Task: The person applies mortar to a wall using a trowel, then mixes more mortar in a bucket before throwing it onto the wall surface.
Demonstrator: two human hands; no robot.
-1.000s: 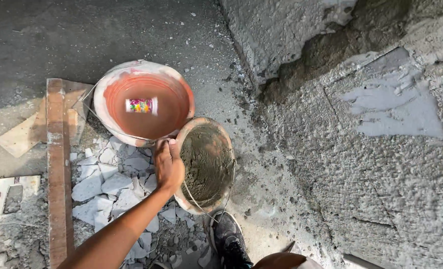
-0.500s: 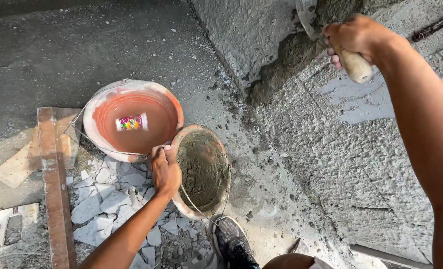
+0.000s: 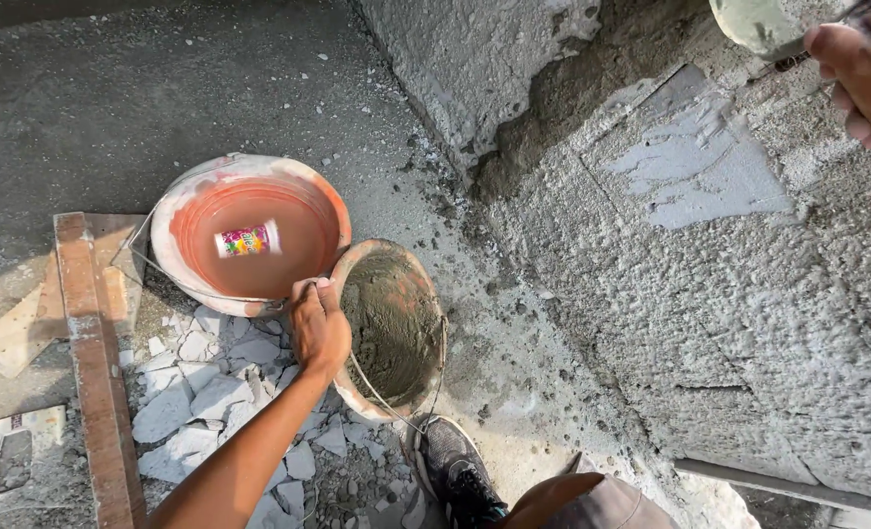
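At the bottom of the frame a shoe (image 3: 458, 470) is resting beside broken tile pieces (image 3: 200, 392). Just above, the left hand (image 3: 318, 328) is gripping the rim of the mortar bucket (image 3: 391, 328), which is sitting at centre, roughly half full (grey mix coating its walls). An orange basin (image 3: 254, 235) is touching it at left. At upper right, the right hand (image 3: 861, 73) is closing around a loaded trowel (image 3: 763, 24) against the rough wall (image 3: 709, 274); only one smooth patch (image 3: 700, 176) is showing, so most plastering is remaining, I judge.

Building site, rough plastered wall (image 3: 709, 294), mortar bucket (image 3: 391, 328), broken tile rubble (image 3: 210, 392), dusty concrete floor (image 3: 112, 88)
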